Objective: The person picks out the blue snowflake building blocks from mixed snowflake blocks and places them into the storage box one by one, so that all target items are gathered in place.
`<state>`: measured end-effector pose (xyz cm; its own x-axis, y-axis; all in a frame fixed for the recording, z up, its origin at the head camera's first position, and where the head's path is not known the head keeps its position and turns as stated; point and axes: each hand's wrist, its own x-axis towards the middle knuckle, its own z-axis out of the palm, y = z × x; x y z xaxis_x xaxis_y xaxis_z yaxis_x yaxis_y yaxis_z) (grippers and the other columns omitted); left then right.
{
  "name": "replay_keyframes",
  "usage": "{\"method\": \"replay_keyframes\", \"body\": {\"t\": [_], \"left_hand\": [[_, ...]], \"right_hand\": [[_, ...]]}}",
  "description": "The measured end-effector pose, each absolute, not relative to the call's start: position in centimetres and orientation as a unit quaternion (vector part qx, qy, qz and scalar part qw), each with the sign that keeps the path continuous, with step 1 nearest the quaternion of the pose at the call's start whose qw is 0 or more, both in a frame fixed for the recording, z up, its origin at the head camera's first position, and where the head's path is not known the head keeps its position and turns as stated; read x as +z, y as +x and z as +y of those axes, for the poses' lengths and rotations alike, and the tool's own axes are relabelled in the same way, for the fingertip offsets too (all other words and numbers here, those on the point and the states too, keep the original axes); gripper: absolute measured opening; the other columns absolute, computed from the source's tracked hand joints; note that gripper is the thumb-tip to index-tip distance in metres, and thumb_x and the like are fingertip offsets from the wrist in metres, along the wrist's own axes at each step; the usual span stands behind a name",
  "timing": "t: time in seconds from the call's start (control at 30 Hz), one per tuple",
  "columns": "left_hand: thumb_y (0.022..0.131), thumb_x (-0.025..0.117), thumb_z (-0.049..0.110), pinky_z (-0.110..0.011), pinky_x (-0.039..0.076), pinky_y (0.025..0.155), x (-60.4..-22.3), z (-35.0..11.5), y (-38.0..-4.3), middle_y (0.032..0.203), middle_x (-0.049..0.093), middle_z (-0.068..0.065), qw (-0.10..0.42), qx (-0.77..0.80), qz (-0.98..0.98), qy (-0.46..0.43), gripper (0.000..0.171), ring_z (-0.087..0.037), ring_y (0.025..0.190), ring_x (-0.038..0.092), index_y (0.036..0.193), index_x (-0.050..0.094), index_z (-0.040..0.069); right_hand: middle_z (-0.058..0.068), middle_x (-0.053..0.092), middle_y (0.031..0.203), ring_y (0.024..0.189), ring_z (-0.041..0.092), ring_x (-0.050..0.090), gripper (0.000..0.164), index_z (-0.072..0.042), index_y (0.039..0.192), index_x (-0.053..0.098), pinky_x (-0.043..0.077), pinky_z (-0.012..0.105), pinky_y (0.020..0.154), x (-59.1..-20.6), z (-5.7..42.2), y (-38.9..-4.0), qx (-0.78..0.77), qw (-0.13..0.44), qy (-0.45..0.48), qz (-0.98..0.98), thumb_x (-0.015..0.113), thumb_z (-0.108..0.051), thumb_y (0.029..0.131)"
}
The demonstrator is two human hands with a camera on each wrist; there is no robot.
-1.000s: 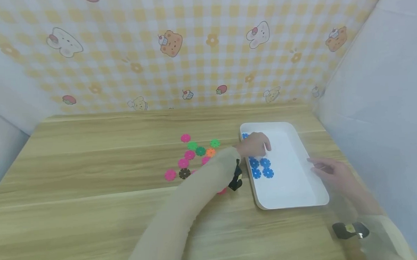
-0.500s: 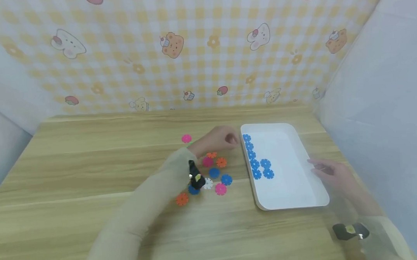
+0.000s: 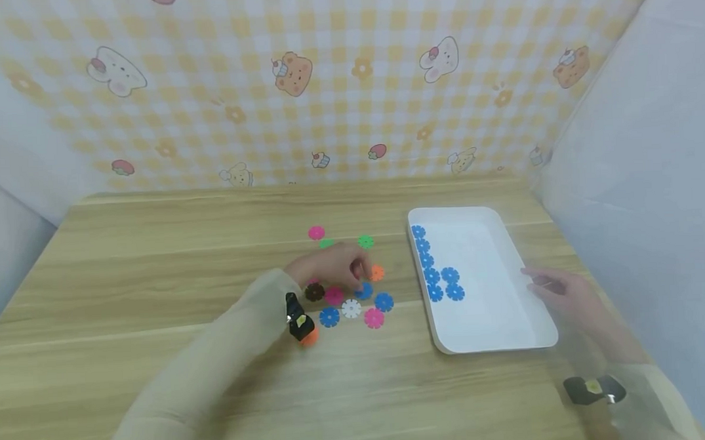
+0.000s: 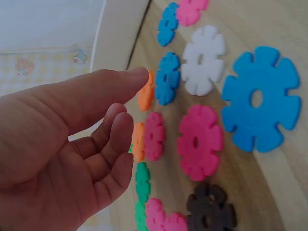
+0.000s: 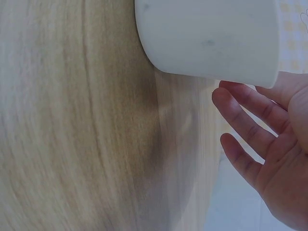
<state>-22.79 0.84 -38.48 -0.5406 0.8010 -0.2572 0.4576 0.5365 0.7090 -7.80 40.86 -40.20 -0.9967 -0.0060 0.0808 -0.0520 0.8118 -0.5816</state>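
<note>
Above a scatter of flower-shaped plastic discs, my left hand point(image 3: 335, 265) holds nothing. Its thumb and loosely bent fingers stand apart in the left wrist view, beside a blue disc point(image 4: 167, 79) and an orange disc point(image 4: 146, 91). Close by lie a white disc point(image 4: 203, 60), a pink disc point(image 4: 199, 142) and a dark brown disc point(image 4: 210, 209). My right hand point(image 3: 568, 296) holds the right rim of a white tray point(image 3: 492, 306); in the right wrist view its thumb is partly hidden behind the tray wall. Several blue discs point(image 3: 455, 291) lie flat inside along the tray's left side.
A green disc point(image 3: 366, 242) and a pink disc point(image 3: 316, 233) lie at the back of the scatter. The wooden table point(image 3: 154, 268) meets a yellow checked cloth point(image 3: 336, 116) behind and a white side panel point(image 3: 640, 168) at right.
My left hand has moved left out of the tray, then down over the loose discs. My right hand stays at the tray's rim, and the tray has not moved.
</note>
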Motion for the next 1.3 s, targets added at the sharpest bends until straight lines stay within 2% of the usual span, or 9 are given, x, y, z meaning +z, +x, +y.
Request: {"method": "replay_keyframes", "body": {"t": [0.2, 0.43, 0.77, 1.03, 1.3], "left_hand": [[0.075, 0.072, 0.004, -0.021, 0.041, 0.061, -39.2, 0.9, -22.6, 0.074, 0.052, -0.003, 0.284, 0.286, 0.831, 0.384, 0.023, -0.013, 0.067, 0.045, 0.096, 0.062, 0.003], [0.074, 0.074, 0.005, -0.019, 0.042, 0.062, -39.7, 1.2, -22.6, 0.079, 0.056, -0.006, 0.264, 0.264, 0.830, 0.414, 0.023, -0.011, 0.070, 0.047, 0.093, 0.062, 0.003], [0.073, 0.076, 0.008, -0.020, 0.042, 0.061, -39.8, 1.5, -22.5, 0.077, 0.054, -0.003, 0.264, 0.250, 0.835, 0.413, 0.023, -0.013, 0.070, 0.047, 0.091, 0.061, 0.007], [0.071, 0.076, 0.003, -0.021, 0.042, 0.066, -39.9, 1.6, -22.3, 0.081, 0.053, -0.001, 0.248, 0.252, 0.832, 0.428, 0.026, -0.014, 0.076, 0.046, 0.088, 0.056, 0.007], [0.076, 0.070, -0.002, -0.022, 0.046, 0.070, -39.5, 1.5, -22.1, 0.084, 0.056, -0.002, 0.254, 0.291, 0.815, 0.431, 0.018, -0.015, 0.079, 0.051, 0.088, 0.057, 0.005]], "right_hand": [[0.024, 0.062, 0.101, 0.078, -0.011, 0.050, 0.033, 0.002, 0.119, 0.056, 0.048, 0.019, 0.065, -40.1, 41.0, -7.9, 0.297, 0.032, 0.015, -0.954, 0.057, -0.013, 0.090], [0.025, 0.062, 0.102, 0.078, -0.011, 0.051, 0.033, 0.003, 0.119, 0.055, 0.048, 0.019, 0.065, -39.9, 40.7, -7.8, 0.307, 0.032, 0.020, -0.951, 0.058, -0.011, 0.090], [0.027, 0.060, 0.104, 0.078, -0.009, 0.053, 0.034, 0.004, 0.120, 0.054, 0.048, 0.018, 0.065, -40.0, 40.9, -7.9, 0.316, 0.030, 0.017, -0.948, 0.058, -0.010, 0.090], [0.026, 0.060, 0.105, 0.078, -0.010, 0.052, 0.033, 0.004, 0.119, 0.055, 0.048, 0.018, 0.066, -40.1, 40.9, -7.8, 0.316, 0.035, 0.020, -0.948, 0.057, -0.010, 0.090], [0.026, 0.060, 0.105, 0.078, -0.010, 0.052, 0.033, 0.004, 0.119, 0.055, 0.047, 0.017, 0.066, -40.1, 40.9, -7.8, 0.321, 0.036, 0.020, -0.946, 0.057, -0.011, 0.090]]}}
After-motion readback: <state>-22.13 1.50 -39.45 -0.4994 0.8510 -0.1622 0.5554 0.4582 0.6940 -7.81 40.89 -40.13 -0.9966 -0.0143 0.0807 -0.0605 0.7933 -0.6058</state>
